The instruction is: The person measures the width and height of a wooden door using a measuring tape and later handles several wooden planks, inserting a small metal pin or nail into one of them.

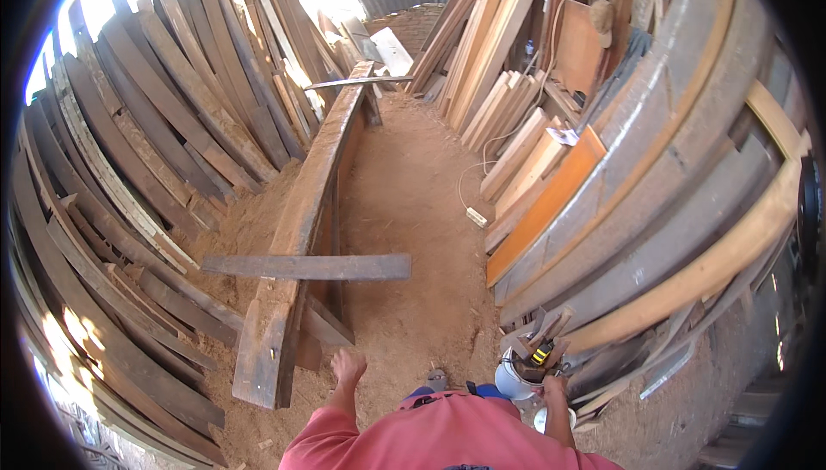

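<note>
At my right side is a white bucket (509, 381) packed with tools and pieces of wood. My right hand (553, 387) is closed at its right edge; whether it grips the rim or a handle I cannot tell. A yellow and black tape measure (541, 354) lies on top among the tools. My left hand (348, 367) hangs loosely curled, with nothing visible in it. It is just right of the near end of a long wooden beam bench (262, 354), apart from it. Across the bench lies a dark plank (344, 267).
Rows of boards (129, 134) lean along the left. More timber (490, 40) and large curved-looking panels (680, 212) stand on the right. A white power strip (476, 217) with its cord lies on the sawdust-covered floor (413, 186). Farther back, a thin strip (379, 81) crosses the bench.
</note>
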Motion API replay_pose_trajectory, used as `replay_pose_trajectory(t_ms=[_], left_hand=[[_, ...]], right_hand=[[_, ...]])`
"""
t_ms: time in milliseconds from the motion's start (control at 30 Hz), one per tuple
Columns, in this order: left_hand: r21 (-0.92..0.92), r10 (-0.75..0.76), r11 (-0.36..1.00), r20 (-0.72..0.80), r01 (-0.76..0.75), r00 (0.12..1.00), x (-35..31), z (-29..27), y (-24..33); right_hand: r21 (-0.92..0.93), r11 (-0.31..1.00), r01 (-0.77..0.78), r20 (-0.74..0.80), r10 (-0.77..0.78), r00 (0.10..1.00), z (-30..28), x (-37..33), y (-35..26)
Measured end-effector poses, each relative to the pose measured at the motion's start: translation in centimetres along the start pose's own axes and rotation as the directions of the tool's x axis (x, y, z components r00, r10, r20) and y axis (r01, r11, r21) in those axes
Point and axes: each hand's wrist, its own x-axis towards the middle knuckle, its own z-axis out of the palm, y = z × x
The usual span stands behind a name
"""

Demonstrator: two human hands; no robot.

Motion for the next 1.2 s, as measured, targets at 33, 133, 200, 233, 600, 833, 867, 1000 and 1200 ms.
replay_pose_trajectory(t_ms=[33, 133, 200, 233, 600, 833, 867, 1000, 1200], left_hand=[[-0.111, 0.101, 0.988, -0.093, -0.111, 0.991, 0.6, -3.7, 4.3], [-0.080, 0.344, 0.901, -0.467, -0.426, 0.815, 7.5, -7.5, 9.4], [-0.086, 0.389, 0.871, -0.482, -0.484, 0.785, 10.4, -8.7, 13.7], [-0.093, 0.373, 0.883, -0.455, -0.460, 0.809, 12.3, -9.3, 15.4], [0.009, 0.062, 0.998, -0.448, -0.065, 0.892, 20.5, -8.3, 22.4], [0.044, -0.085, 0.993, -0.354, 0.107, 0.931, 21.0, -8.6, 24.2], [0.032, -0.152, 0.985, -0.324, 0.171, 0.934, 21.0, -8.2, 24.5], [0.012, -0.373, 0.923, -0.210, 0.384, 0.904, 24.4, -10.4, 29.2], [0.072, -0.630, 0.777, 0.072, 0.626, 0.773, 34.8, -9.7, 32.1]], right_hand=[[0.005, 1.000, 0.023, 0.019, -0.023, 1.000, 1.5, 0.3, -2.8], [-0.027, 0.989, 0.144, 0.108, -0.140, 0.984, 7.7, -0.4, -9.4], [-0.021, 0.989, 0.146, 0.087, -0.144, 0.986, 10.2, 1.8, -11.6], [-0.070, 0.985, 0.155, 0.135, -0.144, 0.980, 11.7, 2.9, -13.1], [-0.280, 0.930, 0.238, 0.230, -0.176, 0.957, 28.9, 15.9, -29.1], [-0.290, 0.933, 0.214, 0.243, -0.145, 0.959, 37.4, 23.8, -40.8], [-0.316, 0.931, 0.183, 0.232, -0.111, 0.966, 38.5, 24.0, -42.9], [-0.300, 0.947, 0.114, 0.281, -0.027, 0.959, 43.1, 27.2, -49.9], [-0.242, 0.967, 0.084, 0.190, -0.038, 0.981, 49.8, 30.8, -56.5]])
